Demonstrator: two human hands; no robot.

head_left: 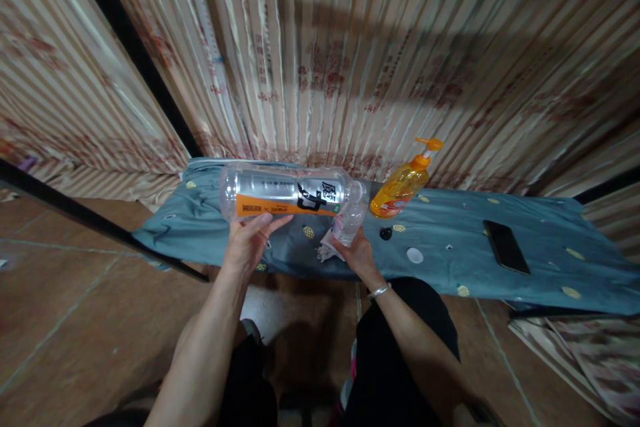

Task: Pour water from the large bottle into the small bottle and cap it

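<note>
My left hand [250,240] is closed round the lower part of a large clear plastic bottle [290,193] with a silver and orange label. It lies on its side in the air, its neck pointing right. My right hand [359,250] grips a small clear plastic bottle [349,219], roughly upright and a little tilted. The large bottle's mouth is right at the small bottle's top; I cannot tell whether they touch. By my right hand is a crumpled pale cloth or tissue [326,248], partly hidden. Any liquid inside either bottle is hard to make out.
An orange pump bottle [399,192] stands right of the small bottle. A black cap [386,233], a white round lid [415,255] and a black phone [506,247] lie on the teal cloth-covered table [450,213]. Behind hangs a striped curtain [325,47]; dark metal posts [135,53] stand left.
</note>
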